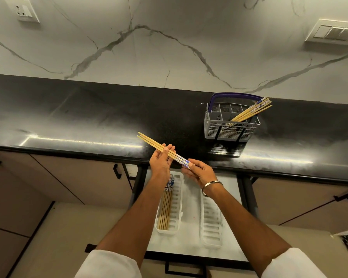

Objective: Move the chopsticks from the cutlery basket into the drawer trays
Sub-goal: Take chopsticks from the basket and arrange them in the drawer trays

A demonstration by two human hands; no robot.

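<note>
A small bunch of wooden chopsticks (152,142) with blue-patterned ends is held across both hands above the open drawer. My right hand (199,173) grips the patterned ends; my left hand (161,160) supports the shafts with fingers curled against them. Their bare tips point up-left over the black counter. The grey cutlery basket (213,125) with a purple handle stands on the counter to the right, with several chopsticks (251,111) leaning out of it. In the drawer, the left white tray (179,199) holds several chopsticks (165,211). The right white tray (211,223) has nothing in it.
The black counter (88,121) runs across the view below a marble wall. The open drawer (191,245) juts toward me below the counter edge. Beige cabinet doors with black handles (117,171) flank it. Wall switches (333,32) sit at upper right.
</note>
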